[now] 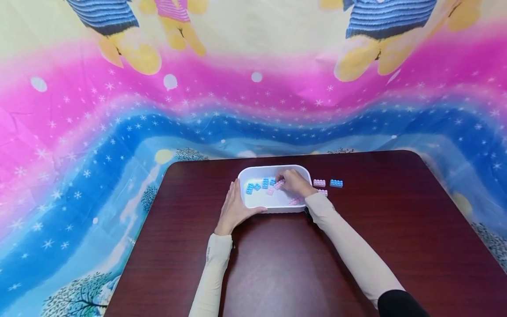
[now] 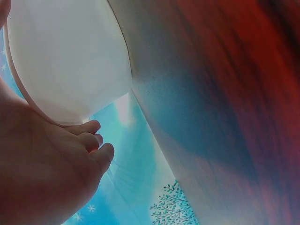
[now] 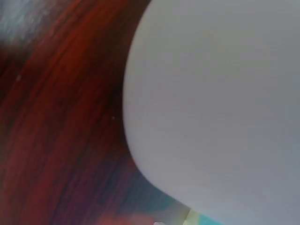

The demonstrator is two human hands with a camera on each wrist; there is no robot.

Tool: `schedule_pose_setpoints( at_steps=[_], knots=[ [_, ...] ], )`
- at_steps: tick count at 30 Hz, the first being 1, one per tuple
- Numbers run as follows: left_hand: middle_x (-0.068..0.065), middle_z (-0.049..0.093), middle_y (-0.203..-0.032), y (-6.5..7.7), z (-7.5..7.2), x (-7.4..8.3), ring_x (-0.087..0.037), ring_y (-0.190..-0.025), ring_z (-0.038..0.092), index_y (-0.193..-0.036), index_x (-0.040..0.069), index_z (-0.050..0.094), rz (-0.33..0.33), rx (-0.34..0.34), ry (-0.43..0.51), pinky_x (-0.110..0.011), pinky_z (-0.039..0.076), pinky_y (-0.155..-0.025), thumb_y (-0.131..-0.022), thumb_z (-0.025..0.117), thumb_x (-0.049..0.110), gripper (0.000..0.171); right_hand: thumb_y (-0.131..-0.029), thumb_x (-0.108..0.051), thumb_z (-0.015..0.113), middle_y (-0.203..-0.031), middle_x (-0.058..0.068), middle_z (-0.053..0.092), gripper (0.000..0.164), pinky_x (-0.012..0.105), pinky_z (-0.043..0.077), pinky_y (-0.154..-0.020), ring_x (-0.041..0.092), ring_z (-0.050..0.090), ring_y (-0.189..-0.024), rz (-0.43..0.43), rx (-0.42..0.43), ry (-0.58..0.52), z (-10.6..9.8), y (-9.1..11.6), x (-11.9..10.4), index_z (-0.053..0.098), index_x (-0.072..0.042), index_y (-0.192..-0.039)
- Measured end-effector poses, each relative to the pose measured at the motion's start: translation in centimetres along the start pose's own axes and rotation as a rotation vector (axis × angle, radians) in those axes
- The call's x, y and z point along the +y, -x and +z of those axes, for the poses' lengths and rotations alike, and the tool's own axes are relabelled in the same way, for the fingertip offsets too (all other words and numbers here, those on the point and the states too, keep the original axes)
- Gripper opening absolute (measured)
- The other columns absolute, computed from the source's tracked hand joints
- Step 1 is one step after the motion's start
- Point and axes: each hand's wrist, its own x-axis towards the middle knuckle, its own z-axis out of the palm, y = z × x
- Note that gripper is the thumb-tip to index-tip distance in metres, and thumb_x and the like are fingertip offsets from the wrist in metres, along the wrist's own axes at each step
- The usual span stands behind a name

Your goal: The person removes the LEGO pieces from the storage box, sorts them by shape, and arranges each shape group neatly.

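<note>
A white box (image 1: 273,208) holds several pink and blue toy building bricks. My left hand (image 1: 233,208) is spread round its left end, straight fingers along the side wall and thumb against the front wall. In the left wrist view the fingertips (image 2: 96,129) lie against the box's outer wall (image 2: 70,56). My right hand (image 1: 294,181) reaches inside over the right wall, its fingers pinching a pink brick (image 1: 279,184). Blue bricks (image 1: 265,182) lie to the left of those fingers. The right wrist view is filled by the box's outside (image 3: 211,103), which hides the right hand.
On the dark wooden table (image 1: 277,264), a pink brick (image 1: 319,182) and a blue brick (image 1: 336,183) lie right of the box. Another pink brick (image 1: 323,192) is partly covered by the right forearm. A patterned cloth (image 1: 253,114) hangs behind the table.
</note>
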Motion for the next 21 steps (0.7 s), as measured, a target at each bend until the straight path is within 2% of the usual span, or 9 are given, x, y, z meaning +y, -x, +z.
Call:
schedule_pose_setpoints(
  at_steps=[14, 21],
  knots=[
    [-0.021, 0.019, -0.174, -0.13, -0.09, 0.21, -0.038, -0.161, 0.015, -0.168, -0.002, 0.013, 0.001, -0.004, -0.002, -0.051, 0.020, -0.128, -0.073, 0.092, 0.062, 0.139, -0.085, 0.006, 0.083, -0.111, 0.018, 0.077, 0.023, 0.045, 0.055, -0.101, 0.036, 0.070, -0.112, -0.015, -0.013, 0.008, -0.19, 0.12, 0.42, 0.081, 0.004, -0.108],
    [-0.021, 0.018, -0.174, 0.29, -0.14, 0.25, -0.038, -0.161, 0.014, -0.169, -0.001, 0.011, -0.002, -0.016, 0.004, -0.053, 0.022, -0.127, -0.074, 0.089, 0.064, 0.139, -0.084, 0.003, 0.086, -0.108, 0.018, 0.078, 0.023, 0.045, 0.057, -0.100, 0.036, 0.072, -0.110, -0.062, 0.004, -0.030, -0.33, 0.38, 0.14, 0.081, 0.005, -0.106]
  ],
)
